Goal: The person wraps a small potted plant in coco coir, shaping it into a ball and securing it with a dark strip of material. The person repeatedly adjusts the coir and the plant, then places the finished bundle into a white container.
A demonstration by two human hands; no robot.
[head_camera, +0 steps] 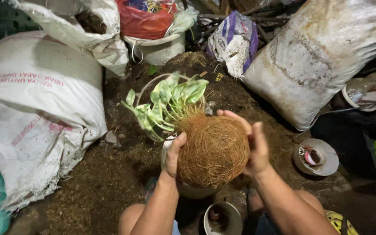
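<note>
Coconut-fibre ball (214,150) with leafy plant (168,102) sits cupped between left hand (173,156) and right hand (255,146); a loose squeeze could shed fibre or snap stems.

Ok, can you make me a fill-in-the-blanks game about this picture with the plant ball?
1. Both hands, left and right, press a round brown ball made of coconut ____.
2. The plant's leaves are green and ____.
3. The big white sack lies on the person's ____ side.
4. The ground is covered with dark ____.

Missing words: fibre; white; left; soil
</note>
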